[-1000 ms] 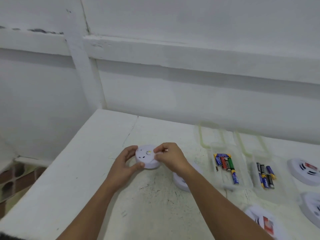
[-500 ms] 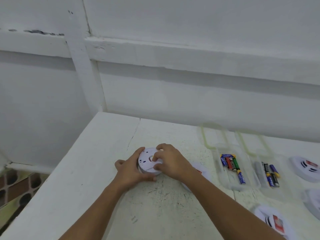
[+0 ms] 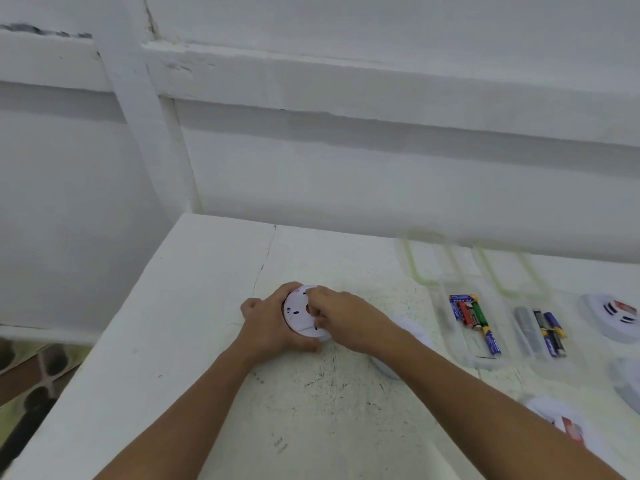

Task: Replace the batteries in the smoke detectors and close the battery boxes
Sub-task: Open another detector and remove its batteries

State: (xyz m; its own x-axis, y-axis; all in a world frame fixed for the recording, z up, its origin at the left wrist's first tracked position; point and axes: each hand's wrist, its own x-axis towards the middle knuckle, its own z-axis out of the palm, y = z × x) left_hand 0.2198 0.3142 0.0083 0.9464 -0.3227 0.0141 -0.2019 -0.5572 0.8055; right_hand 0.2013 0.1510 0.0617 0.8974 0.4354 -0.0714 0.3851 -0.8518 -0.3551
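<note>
The smoke detector I hold is smooth, matt white plastic. My tabletop is white-painted, rough, cracked and scuffed. The battery boxes are clear, faintly glossy plastic; the batteries wear shiny coloured wrappers. The wall is matt white paint

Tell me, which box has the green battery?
The left clear box holds the green battery. The right box shows no green, only grey, black and blue ones.

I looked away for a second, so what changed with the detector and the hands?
The smoke detector tipped up more on edge. The left hand wrapped further round its back; the right hand slid its fingers from the rim onto its face. Both hands still hold it. The battery boxes and other detectors stayed put.
</note>
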